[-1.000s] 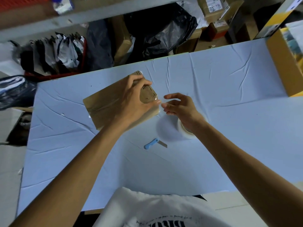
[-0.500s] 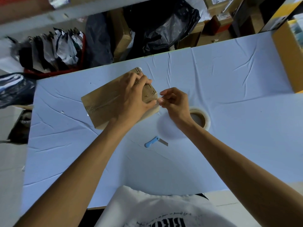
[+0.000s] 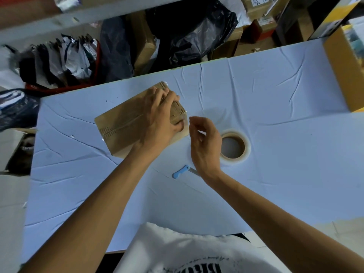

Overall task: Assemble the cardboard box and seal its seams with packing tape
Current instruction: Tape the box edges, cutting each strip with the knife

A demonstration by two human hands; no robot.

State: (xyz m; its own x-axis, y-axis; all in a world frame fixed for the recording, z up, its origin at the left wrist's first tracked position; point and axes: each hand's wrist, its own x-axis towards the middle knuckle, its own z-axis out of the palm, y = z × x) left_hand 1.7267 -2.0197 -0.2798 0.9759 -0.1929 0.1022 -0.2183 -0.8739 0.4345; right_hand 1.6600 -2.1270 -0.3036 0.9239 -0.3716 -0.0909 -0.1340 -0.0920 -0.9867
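A small brown cardboard box [image 3: 120,131] lies on the blue-white table [image 3: 275,99], with clear tape along its top seam. My left hand [image 3: 159,119] lies over the box's right end, fingers curled over the far edge and thumb pressing the near side. My right hand [image 3: 204,142] hovers just right of the box, off the cardboard, fingers loosely curled and holding nothing I can see. A roll of clear packing tape [image 3: 233,147] lies flat on the table right of that hand. A blue-handled cutter [image 3: 182,171] lies near my right wrist.
A yellow-brown carton [image 3: 342,71] stands at the table's right edge. Beyond the far edge are black bags [image 3: 195,30], stacked parcels and a red bin of pouches [image 3: 65,60]. My white shirt [image 3: 187,251] is at the near edge.
My right hand has let go at the box's right corner and drawn back a little toward me. The tape roll, earlier partly covered by it, now shows fully. My left hand stays on the box.
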